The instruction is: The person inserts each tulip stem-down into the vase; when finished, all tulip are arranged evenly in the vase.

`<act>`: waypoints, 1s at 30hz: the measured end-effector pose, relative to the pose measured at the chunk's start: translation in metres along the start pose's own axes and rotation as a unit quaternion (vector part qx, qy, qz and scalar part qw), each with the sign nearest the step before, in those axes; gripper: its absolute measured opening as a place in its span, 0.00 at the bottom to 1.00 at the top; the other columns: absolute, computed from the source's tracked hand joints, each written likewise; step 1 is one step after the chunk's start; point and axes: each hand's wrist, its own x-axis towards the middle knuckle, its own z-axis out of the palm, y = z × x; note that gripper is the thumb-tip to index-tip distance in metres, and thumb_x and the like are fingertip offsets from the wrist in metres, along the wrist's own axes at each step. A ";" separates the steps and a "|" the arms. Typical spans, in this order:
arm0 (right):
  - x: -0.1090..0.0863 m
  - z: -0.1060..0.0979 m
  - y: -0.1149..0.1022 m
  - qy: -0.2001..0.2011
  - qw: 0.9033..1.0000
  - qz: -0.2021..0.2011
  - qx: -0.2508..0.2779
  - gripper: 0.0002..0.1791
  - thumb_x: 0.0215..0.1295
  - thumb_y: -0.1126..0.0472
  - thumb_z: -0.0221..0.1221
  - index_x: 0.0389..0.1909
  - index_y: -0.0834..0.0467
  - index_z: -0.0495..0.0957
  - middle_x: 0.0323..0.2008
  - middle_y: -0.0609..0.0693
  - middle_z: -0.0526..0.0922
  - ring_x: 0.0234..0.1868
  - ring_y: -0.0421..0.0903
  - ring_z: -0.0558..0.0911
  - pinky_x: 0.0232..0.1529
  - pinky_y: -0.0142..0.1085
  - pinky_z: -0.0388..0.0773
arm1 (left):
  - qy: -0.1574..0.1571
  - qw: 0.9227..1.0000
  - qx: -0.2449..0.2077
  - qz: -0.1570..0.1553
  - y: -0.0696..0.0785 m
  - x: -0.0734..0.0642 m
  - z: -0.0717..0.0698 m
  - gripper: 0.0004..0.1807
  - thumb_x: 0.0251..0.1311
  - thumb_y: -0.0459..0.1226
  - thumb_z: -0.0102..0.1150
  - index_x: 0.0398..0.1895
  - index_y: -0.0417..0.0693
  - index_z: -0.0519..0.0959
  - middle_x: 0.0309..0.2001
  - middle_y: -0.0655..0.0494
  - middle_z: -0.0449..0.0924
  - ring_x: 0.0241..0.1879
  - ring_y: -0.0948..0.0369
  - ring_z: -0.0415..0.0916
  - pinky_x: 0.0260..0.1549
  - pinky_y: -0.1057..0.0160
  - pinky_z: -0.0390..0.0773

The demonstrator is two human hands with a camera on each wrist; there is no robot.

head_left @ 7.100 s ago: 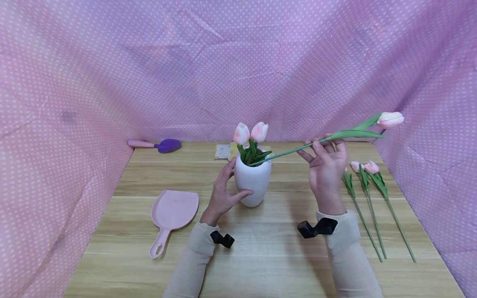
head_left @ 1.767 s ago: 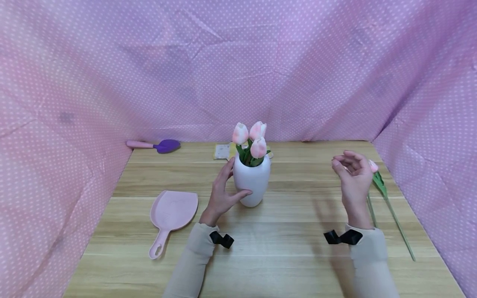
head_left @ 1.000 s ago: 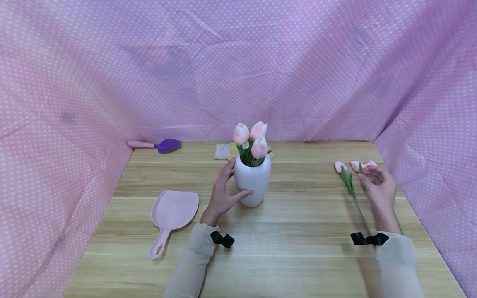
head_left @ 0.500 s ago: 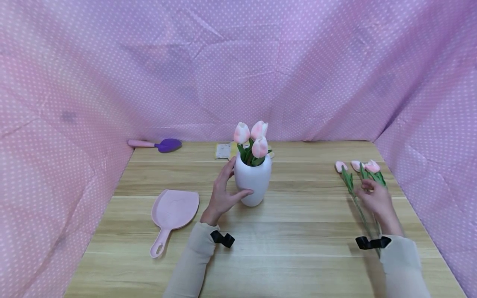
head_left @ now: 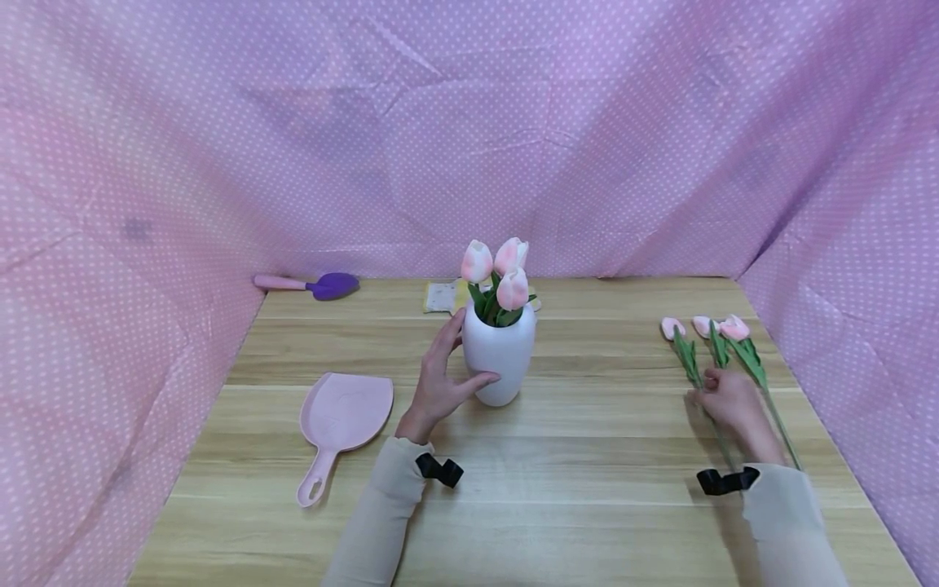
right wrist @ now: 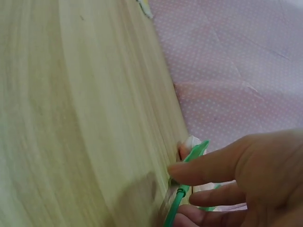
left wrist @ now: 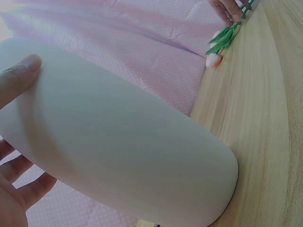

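A white vase point(head_left: 500, 363) stands on the table holding pink-and-white tulips point(head_left: 513, 289) with green leaves. My left hand point(head_left: 438, 390) grips its left side, thumb across the front, as the left wrist view also shows. On the right, several more tulips lie flat, their heads toward the far edge. Over them is my right hand point(head_left: 734, 408), its fingers around the stem of the leftmost tulip point(head_left: 684, 357). From the right wrist, the thumb point(right wrist: 201, 170) crosses the green stem point(right wrist: 175, 206), with other fingers behind it. Part of the stems is hidden under that hand.
A pink dustpan-shaped scoop point(head_left: 347, 412) lies left of the vase. A small trowel point(head_left: 333, 286) with a purple blade rests at the far left corner. Yellowish packets point(head_left: 442, 297) lie behind the vase. Pink dotted cloth point(head_left: 469, 147) hangs around the wooden table point(head_left: 572, 522).
A third tulip, earlier in my right hand, now stands in the vase. The right hand went right to the lying tulips, then down along the stems to the leftmost one. The left hand stays.
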 end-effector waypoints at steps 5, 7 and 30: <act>0.000 0.000 -0.002 -0.003 1.000 0.002 -0.024 0.26 0.62 0.58 0.62 0.50 0.77 0.74 0.42 0.73 0.81 0.40 0.63 0.80 0.38 0.50 0.80 | -0.001 1.000 0.000 -0.002 0.000 0.001 0.000 0.58 0.40 0.27 0.80 0.76 0.40 0.57 0.72 0.37 0.65 0.68 0.41 0.68 0.60 0.42 0.80; 0.000 0.000 -0.004 -0.001 1.000 0.000 -0.029 0.24 0.61 0.59 0.61 0.49 0.76 0.76 0.41 0.72 0.82 0.39 0.61 0.79 0.36 0.48 0.79 | -0.002 1.000 -0.001 -0.002 0.000 0.001 0.000 0.58 0.40 0.27 0.80 0.76 0.40 0.57 0.72 0.37 0.65 0.68 0.40 0.67 0.61 0.42 0.80; 0.003 0.000 -0.001 0.006 1.000 0.004 -0.017 0.22 0.59 0.64 0.61 0.50 0.76 0.77 0.43 0.72 0.83 0.44 0.65 0.80 0.37 0.47 0.78 | -0.005 1.000 0.004 -0.005 0.001 0.000 -0.001 0.59 0.40 0.27 0.80 0.77 0.43 0.55 0.73 0.38 0.64 0.69 0.41 0.67 0.62 0.42 0.79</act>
